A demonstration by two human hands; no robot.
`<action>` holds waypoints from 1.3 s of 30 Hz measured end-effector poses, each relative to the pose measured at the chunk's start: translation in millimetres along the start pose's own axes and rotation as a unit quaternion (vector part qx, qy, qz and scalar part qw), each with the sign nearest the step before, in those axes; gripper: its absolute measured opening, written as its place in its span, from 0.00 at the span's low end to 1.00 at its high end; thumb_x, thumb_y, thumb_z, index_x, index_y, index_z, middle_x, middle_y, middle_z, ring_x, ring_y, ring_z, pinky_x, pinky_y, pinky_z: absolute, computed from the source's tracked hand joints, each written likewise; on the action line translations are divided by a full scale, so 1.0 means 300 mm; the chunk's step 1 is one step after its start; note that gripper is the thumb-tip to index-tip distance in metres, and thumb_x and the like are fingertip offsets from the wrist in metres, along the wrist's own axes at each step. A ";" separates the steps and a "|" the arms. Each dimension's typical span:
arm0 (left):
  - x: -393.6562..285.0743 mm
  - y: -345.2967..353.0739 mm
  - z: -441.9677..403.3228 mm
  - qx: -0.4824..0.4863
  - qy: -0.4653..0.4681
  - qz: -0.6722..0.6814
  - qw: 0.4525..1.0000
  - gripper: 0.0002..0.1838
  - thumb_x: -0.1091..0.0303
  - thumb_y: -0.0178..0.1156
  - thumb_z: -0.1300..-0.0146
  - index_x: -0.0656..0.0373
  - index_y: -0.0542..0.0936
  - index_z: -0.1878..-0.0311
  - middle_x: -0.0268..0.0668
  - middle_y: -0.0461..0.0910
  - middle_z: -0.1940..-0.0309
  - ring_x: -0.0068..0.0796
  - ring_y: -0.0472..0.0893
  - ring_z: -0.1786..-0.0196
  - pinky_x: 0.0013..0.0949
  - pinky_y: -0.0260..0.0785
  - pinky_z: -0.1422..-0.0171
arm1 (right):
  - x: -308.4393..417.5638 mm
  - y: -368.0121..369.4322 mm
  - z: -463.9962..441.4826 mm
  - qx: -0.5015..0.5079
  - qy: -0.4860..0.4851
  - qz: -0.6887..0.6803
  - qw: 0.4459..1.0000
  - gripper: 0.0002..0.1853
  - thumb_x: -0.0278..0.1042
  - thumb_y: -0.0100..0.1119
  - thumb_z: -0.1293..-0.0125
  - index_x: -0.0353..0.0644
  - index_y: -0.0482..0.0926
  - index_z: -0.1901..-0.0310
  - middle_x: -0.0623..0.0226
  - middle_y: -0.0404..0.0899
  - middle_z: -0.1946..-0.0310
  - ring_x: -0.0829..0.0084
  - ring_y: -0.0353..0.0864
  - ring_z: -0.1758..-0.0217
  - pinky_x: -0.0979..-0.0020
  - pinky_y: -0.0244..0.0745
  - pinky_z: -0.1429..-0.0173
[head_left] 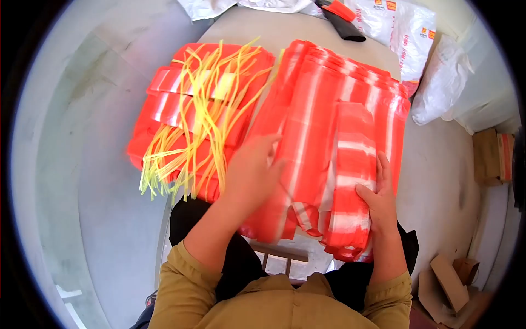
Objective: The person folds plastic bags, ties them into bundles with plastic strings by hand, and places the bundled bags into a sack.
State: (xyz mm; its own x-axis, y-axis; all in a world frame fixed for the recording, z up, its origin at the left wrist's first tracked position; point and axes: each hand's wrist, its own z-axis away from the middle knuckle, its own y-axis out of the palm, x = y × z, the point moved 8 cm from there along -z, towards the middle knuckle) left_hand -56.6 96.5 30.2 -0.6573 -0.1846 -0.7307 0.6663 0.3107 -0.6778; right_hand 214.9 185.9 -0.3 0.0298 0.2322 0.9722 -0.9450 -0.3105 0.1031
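Note:
A stack of red-and-white striped plastic bags [307, 120] lies in front of me. On its right side rests a narrow folded bundle of the same striped plastic bags [353, 164]. My right hand [381, 197] grips the bundle's right edge, thumb on top and fingers along the side. My left hand [252, 170], somewhat blurred, is over the left edge of the stack with thumb and fingers apart; nothing shows between them. Yellow ties [208, 115] lie loosely across another pile of folded red bags [139, 137] on the left.
The piles rest on a pale tabletop [241, 30]. White printed plastic sacks [402, 33] and a black-and-red object [345, 22] are at the back. A white bag [444, 82] hangs at the right. Cardboard boxes [487, 156] and an opened carton [449, 285] sit at the right.

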 end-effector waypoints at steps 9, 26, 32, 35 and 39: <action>0.180 -0.172 -0.016 -0.114 -0.007 -0.181 0.977 0.27 0.65 0.73 0.39 0.63 0.80 0.38 0.51 0.74 0.38 0.54 0.73 0.34 0.48 0.70 0.29 | -0.001 0.021 -0.003 0.021 0.007 0.016 1.000 0.50 0.20 0.65 0.40 0.40 0.53 0.17 0.54 0.58 0.19 0.61 0.61 0.17 0.61 0.62 0.17; 0.236 -0.165 -0.052 -0.106 -0.016 -0.236 0.966 0.27 0.59 0.71 0.37 0.62 0.84 0.37 0.46 0.80 0.37 0.51 0.75 0.35 0.47 0.69 0.28 | -0.009 -0.006 -0.008 0.008 0.023 -0.036 0.999 0.52 0.20 0.66 0.42 0.41 0.51 0.16 0.55 0.55 0.18 0.61 0.61 0.17 0.60 0.65 0.19; 0.203 -0.190 -0.057 -0.160 0.007 -0.039 0.986 0.21 0.61 0.64 0.27 0.64 0.83 0.36 0.43 0.83 0.39 0.40 0.78 0.40 0.40 0.70 0.32 | -0.026 -0.037 -0.016 0.008 0.053 -0.091 0.994 0.51 0.21 0.65 0.40 0.40 0.51 0.16 0.53 0.59 0.20 0.61 0.66 0.21 0.61 0.67 0.21; 0.206 -0.148 -0.051 -0.103 -0.033 0.278 0.954 0.18 0.62 0.59 0.21 0.65 0.83 0.37 0.40 0.85 0.44 0.27 0.80 0.52 0.30 0.73 0.45 | -0.031 -0.040 -0.018 0.019 0.083 -0.148 0.985 0.49 0.23 0.64 0.38 0.39 0.51 0.16 0.53 0.64 0.22 0.61 0.70 0.24 0.61 0.69 0.22; 0.168 -0.022 -0.041 0.050 -0.086 0.574 0.813 0.17 0.62 0.58 0.19 0.65 0.83 0.41 0.37 0.87 0.48 0.14 0.76 0.68 0.20 0.69 0.64 | -0.031 -0.024 -0.011 0.034 0.103 -0.219 0.970 0.46 0.24 0.61 0.34 0.38 0.52 0.16 0.53 0.68 0.25 0.62 0.73 0.27 0.61 0.70 0.23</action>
State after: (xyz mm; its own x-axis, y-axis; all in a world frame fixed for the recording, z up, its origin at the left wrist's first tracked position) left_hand -98.6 96.7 -1.1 0.4705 0.0433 -0.8814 0.8368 0.2949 0.4612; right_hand 220.3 189.0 -10.9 0.3503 0.5325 0.7705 -0.8325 -0.1999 0.5167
